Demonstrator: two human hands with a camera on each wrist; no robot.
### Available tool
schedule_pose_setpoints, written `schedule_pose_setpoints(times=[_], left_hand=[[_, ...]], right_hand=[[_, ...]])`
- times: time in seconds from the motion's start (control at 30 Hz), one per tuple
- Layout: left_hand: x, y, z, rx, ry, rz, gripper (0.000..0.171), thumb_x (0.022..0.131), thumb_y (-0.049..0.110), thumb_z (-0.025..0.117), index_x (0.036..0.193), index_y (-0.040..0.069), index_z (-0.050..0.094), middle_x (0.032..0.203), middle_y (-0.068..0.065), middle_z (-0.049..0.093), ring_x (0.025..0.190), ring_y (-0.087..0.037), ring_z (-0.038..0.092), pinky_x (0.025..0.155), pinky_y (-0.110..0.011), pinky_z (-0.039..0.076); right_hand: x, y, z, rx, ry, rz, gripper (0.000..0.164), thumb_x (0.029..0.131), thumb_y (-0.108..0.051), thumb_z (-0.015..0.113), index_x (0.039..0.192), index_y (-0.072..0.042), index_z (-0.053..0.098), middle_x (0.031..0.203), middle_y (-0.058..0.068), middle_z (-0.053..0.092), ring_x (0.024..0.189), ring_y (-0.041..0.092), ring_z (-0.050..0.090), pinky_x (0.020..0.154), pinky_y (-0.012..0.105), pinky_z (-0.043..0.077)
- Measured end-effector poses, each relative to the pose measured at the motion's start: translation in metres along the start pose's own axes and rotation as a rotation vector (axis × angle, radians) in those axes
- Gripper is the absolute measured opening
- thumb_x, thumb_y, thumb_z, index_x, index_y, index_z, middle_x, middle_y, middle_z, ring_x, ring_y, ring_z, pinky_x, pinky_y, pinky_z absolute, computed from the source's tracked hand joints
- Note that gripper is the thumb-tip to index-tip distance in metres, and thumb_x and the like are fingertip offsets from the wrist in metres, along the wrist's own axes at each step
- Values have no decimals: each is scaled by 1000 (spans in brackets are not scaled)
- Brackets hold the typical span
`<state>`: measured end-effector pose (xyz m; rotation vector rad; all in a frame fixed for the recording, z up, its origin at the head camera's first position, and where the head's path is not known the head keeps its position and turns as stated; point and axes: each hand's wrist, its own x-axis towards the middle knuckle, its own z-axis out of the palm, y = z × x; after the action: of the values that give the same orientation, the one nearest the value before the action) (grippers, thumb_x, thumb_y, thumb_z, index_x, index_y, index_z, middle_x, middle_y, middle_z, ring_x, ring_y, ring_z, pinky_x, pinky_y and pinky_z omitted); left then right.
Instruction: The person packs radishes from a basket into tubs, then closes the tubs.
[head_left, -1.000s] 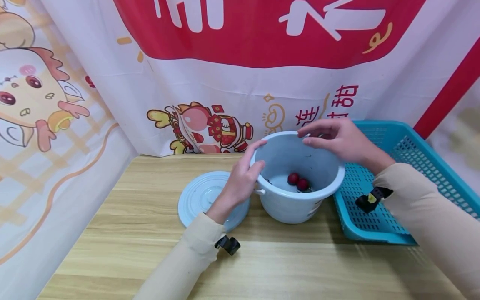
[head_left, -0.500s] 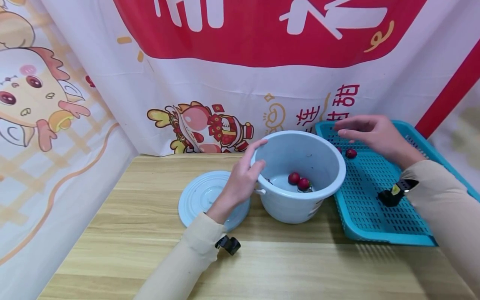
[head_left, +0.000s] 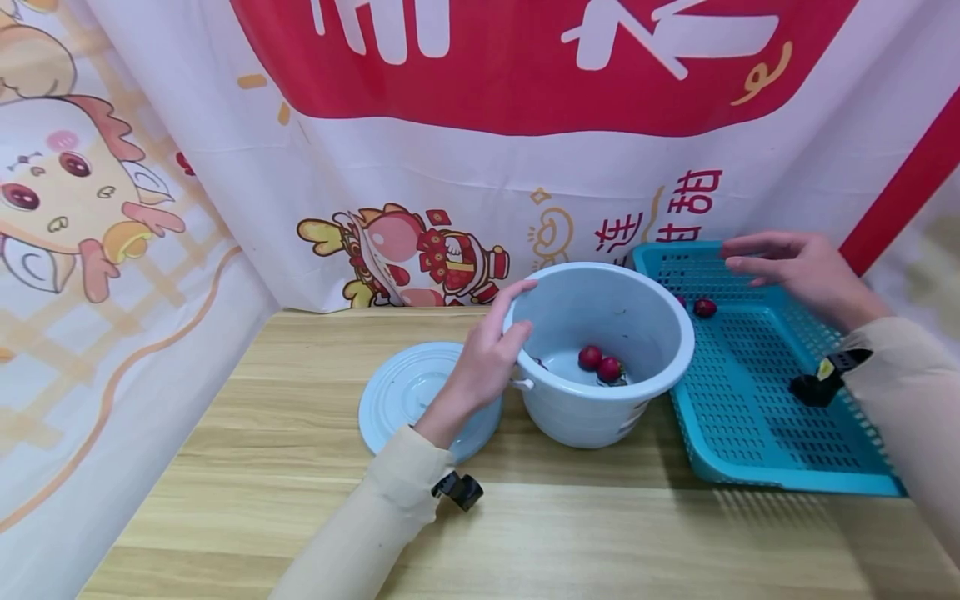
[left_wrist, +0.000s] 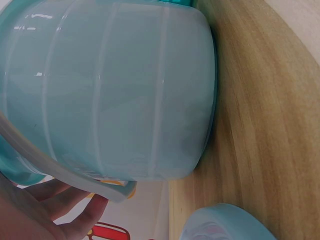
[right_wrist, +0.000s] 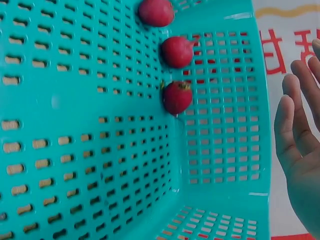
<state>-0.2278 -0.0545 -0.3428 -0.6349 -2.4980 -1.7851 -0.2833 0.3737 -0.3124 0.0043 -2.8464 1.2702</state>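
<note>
In the head view, my left hand (head_left: 486,354) grips the left rim of a light-blue bucket (head_left: 581,417), thumb inside. In the left wrist view, the fingers are by the bucket's white handle (left_wrist: 65,170). Two red radishes (head_left: 590,357) lie on the bucket's floor with a few dark bits. My right hand (head_left: 810,271) hovers over the far part of a teal perforated basket (head_left: 701,467), fingers extended and holding nothing. Three radishes (right_wrist: 177,97) rest along the basket's wall in the right wrist view; in the head view, the bucket partly covers that group.
A round light-blue lid (head_left: 390,408) lies on the wooden table (head_left: 247,467), left of the bucket and partly under my left forearm. The basket stands close to the bucket's right side. Printed cloth (head_left: 420,167) hangs behind the table and at the left.
My right hand has moved right, from above the bucket's far rim to over the basket, uncovering radishes there. The left hand and bucket have stayed put.
</note>
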Motion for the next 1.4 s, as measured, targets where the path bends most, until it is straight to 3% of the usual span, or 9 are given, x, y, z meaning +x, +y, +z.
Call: schedule_pose_setpoints(times=[0.27,0.57,0.83,1.0,1.4], left_hand=[[1,1,1,3,-8,-3,56,106,25,43,161,35,40,169,2,41,147,-28,51,116,-57,50],[0,1,1,4,-8,-6,56,106,26,43,161,36,39,170,2,39,148,-29,50,116,-58,50],[1,0,1,3,-9,-5,56,106,26,43,161,36,39,170,4,39,148,-27,50,116,-57,49],[1,0,0,0,-10,-2,55,107,25,43,161,36,39,170,3,40,148,-28,50,116,-58,50],[0,0,0,6,-17,-13,56,106,26,43,161,38,38,171,3,38,149,-29,49,116,-58,50]], right_hand=[[7,13,-3,3,-17,26,77,93,-58,72,158,-23,52,132,-24,57,114,6,57,80,21,61],[9,24,0,-55,-57,82,89,87,-70,69,160,-23,47,159,11,45,134,29,46,86,30,61],[17,36,7,-34,-97,92,90,93,-65,67,163,-15,41,160,14,45,144,36,39,91,33,61],[20,38,14,-43,-175,104,87,99,-59,65,165,-9,37,167,25,36,150,48,33,99,46,60],[31,46,23,-85,-278,154,72,106,-40,63,162,-3,38,163,33,35,145,54,33,103,59,55]])
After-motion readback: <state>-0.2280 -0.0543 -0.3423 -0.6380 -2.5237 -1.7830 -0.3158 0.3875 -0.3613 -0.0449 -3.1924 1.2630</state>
